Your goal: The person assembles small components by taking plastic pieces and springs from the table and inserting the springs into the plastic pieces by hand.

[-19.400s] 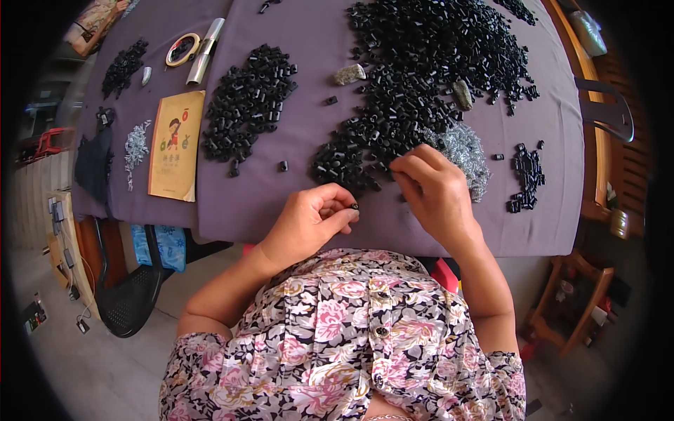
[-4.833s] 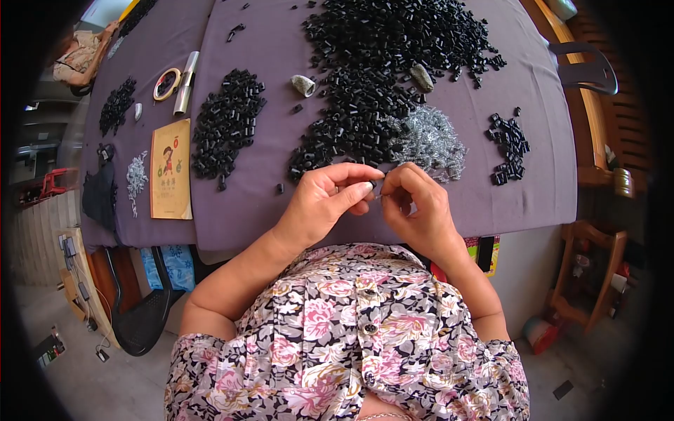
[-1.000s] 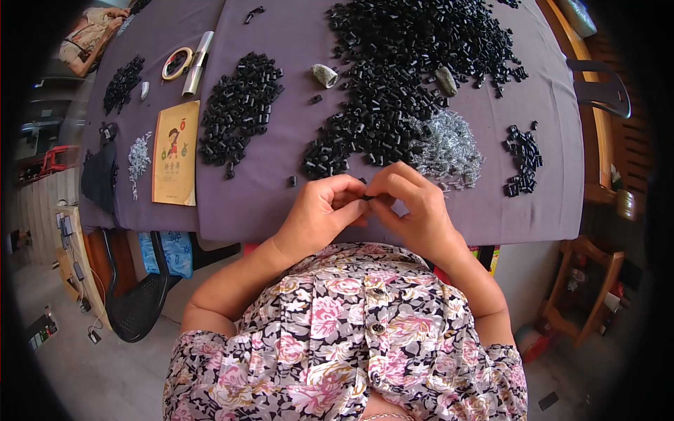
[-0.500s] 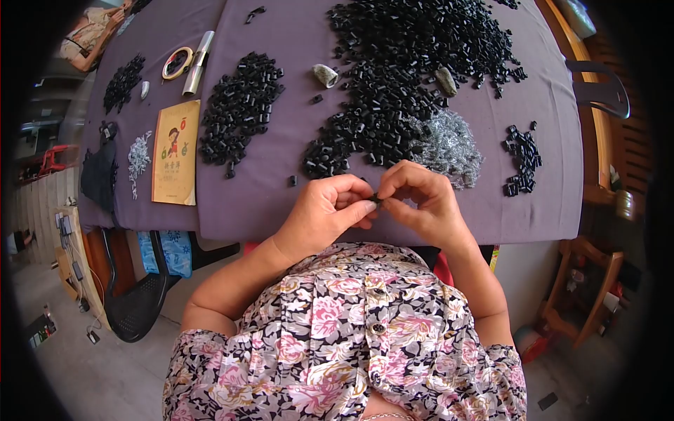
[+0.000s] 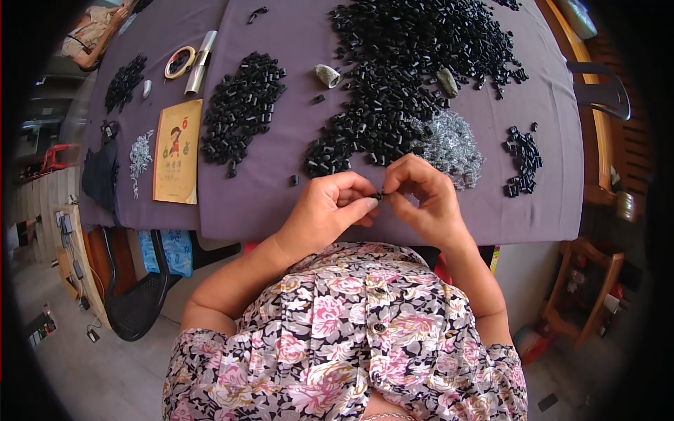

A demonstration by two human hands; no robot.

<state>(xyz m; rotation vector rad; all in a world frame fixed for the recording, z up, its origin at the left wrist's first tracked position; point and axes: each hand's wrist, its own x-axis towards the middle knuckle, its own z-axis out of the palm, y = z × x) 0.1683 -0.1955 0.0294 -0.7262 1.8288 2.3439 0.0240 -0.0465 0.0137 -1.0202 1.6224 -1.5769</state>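
My left hand [image 5: 326, 208] is closed, with thumb and index finger pinching a small black plastic piece [image 5: 379, 196] near the table's front edge. My right hand [image 5: 423, 200] pinches right at the piece's right end; anything between its fingertips is too small to make out. Just beyond my hands lies a big heap of small black tubular pieces [image 5: 382, 105]. A pile of shiny silvery pieces, probably small springs [image 5: 449, 151], sits past my right hand and touches the heap.
Left of the heap are another pile of black pieces [image 5: 242, 105], a yellow booklet [image 5: 177, 151], a tape roll [image 5: 180, 62] and a silvery roll [image 5: 201, 63]. A smaller black pile [image 5: 521, 161] lies right. Two stone-like lumps rest near the heap. Another person [image 5: 91, 35] is at far left.
My right fingertips have drawn slightly up and right, a little apart from the left ones. The black piece shows more clearly between them. My left hand has barely moved.
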